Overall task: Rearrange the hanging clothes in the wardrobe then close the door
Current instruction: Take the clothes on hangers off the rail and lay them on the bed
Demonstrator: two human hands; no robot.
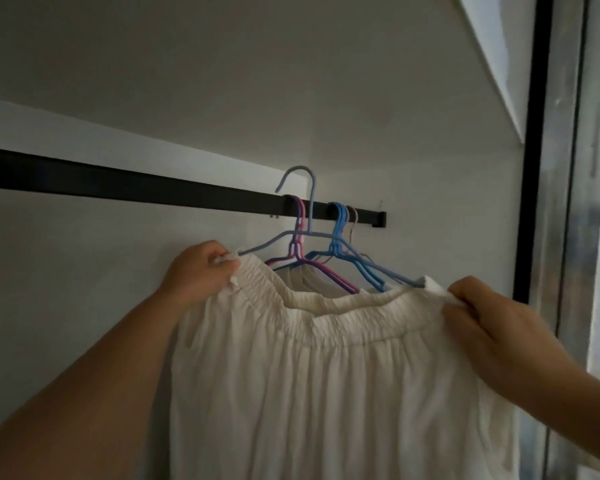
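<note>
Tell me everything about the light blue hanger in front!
The light blue hanger is thin, like coated wire, with a curved hook on top. Its hook is off the black rail, free in the air. A white skirt stretches across its arms. The left hand and right hand grip the skirt at the hanger's ends.

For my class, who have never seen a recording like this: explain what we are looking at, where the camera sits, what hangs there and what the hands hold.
There is one picture, taken by a camera worn on a person's head, looking into a wardrobe. No machine is involved, only two bare hands. The left hand and the right hand each grip an end of the gathered waistband of a cream pleated garment. The garment sits on a pale blue wire hanger, whose hook is raised above the black hanging rail, not on it. On the rail behind hang a pink-purple hanger and several bright blue hangers with pale clothes.
</note>
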